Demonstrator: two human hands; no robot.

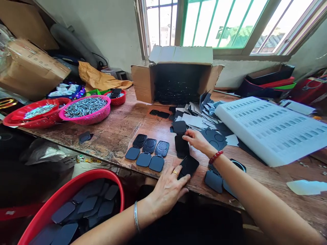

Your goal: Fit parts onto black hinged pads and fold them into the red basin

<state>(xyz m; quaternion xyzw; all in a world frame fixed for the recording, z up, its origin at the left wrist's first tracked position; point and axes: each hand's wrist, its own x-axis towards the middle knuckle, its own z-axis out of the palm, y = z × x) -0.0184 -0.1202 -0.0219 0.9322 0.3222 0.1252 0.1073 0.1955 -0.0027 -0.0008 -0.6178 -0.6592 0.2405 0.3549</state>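
My left hand [170, 187] grips a black rectangular plate [189, 166] at the table's front edge, thumb and fingers around its near end. Fingers pinched, my right hand [195, 139] is at the upper right edge of another black piece [181, 147], just beyond that plate. A squarish black pad [180, 127] lies above it, close to my right fingertips. Left of my hands, three hinged black pieces [143, 159] lie open in a row, each with a ringed mesh half and a smooth half. More such pieces [214, 181] lie partly under my right forearm.
An open cardboard box [142, 83] stands at the back, beside a heap of grey sheets [195, 119]. A white slotted foam block [276, 132] is at right. Pink [87, 119] and red bowls [38, 123] hold metal parts at left; a red tub [122, 190] of black plates sits below.
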